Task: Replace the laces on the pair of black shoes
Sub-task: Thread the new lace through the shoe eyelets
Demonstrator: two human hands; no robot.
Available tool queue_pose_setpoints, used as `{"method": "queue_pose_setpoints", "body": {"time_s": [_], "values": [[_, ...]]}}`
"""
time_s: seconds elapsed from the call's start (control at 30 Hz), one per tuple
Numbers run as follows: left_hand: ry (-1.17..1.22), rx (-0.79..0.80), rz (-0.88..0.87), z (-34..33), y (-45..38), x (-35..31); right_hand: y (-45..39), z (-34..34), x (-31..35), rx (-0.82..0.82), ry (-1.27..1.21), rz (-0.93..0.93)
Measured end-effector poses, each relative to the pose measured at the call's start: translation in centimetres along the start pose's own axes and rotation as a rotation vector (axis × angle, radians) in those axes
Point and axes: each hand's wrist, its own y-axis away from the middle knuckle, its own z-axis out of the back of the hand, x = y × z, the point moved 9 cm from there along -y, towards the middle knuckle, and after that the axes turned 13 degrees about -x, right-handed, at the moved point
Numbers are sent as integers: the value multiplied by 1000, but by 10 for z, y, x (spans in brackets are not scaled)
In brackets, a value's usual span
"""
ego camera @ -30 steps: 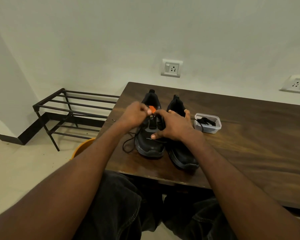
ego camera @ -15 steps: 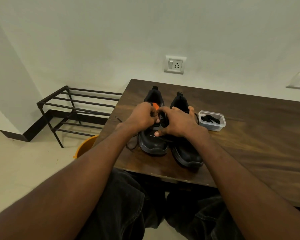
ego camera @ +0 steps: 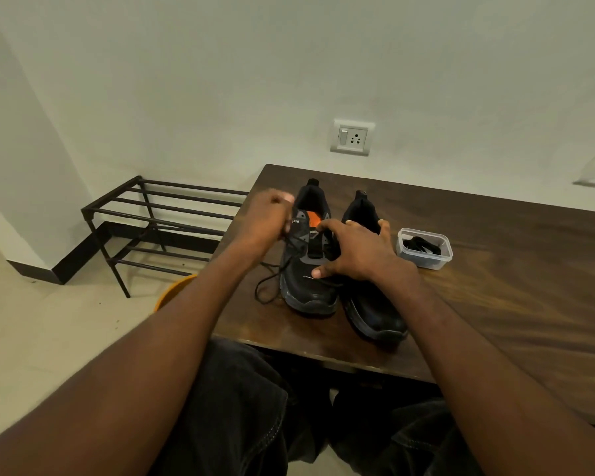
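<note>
Two black shoes stand side by side on the dark wooden table [ego camera: 495, 286], toes toward me. The left shoe [ego camera: 308, 286] has an orange lining and a loose black lace [ego camera: 272, 280] trailing off its left side onto the table. My left hand [ego camera: 267, 218] is curled beside the shoe's collar and pinches this lace; it is blurred by motion. My right hand [ego camera: 354, 250] rests across both shoes with spread fingers, the thumb on the left shoe's vamp. The right shoe [ego camera: 375, 310] is partly hidden under that hand.
A small clear plastic box [ego camera: 424, 248] holding black laces sits right of the shoes. A black metal rack [ego camera: 158, 225] stands on the floor to the left, with an orange bucket rim [ego camera: 174, 290] by the table edge. Wall sockets [ego camera: 351, 137] are behind.
My left hand has pulled away to the left from the shoe's tongue, drawing the lace out. The right hand's fingers have spread wider over the shoes.
</note>
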Motion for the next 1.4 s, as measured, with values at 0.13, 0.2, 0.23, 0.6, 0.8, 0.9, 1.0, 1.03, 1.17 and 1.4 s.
{"method": "queue_pose_setpoints", "body": {"time_s": [0.13,0.2,0.23,0.6,0.8,0.9,1.0,1.03,1.17,1.4], "values": [[-525,269,-294,-43,17,10,1,0,-1,-6,5,7],[-615,305,-329,-49,19,13,1,-1,-2,1,9,3],[-635,295,-333,-49,16,13,0,-1,-2,3,8,1],[502,-41,232,-10,1,4,-1,-2,-1,-2,-25,-11],[-419,131,-266,-33,10,-2,-2,-3,0,-6,-4,-4],[-639,255,-372,-47,15,4,-2,-3,-1,6,-6,-11],[-615,214,-337,-42,11,5,-2,-3,-1,10,-21,-19],[-566,185,-294,-38,9,7,-2,-3,-1,7,-24,-21],[-65,22,50,-18,3,8,-4,-4,-2,6,-26,-29],[-101,-17,44,-4,-4,13,-5,-4,-2,4,-33,-29]]}}
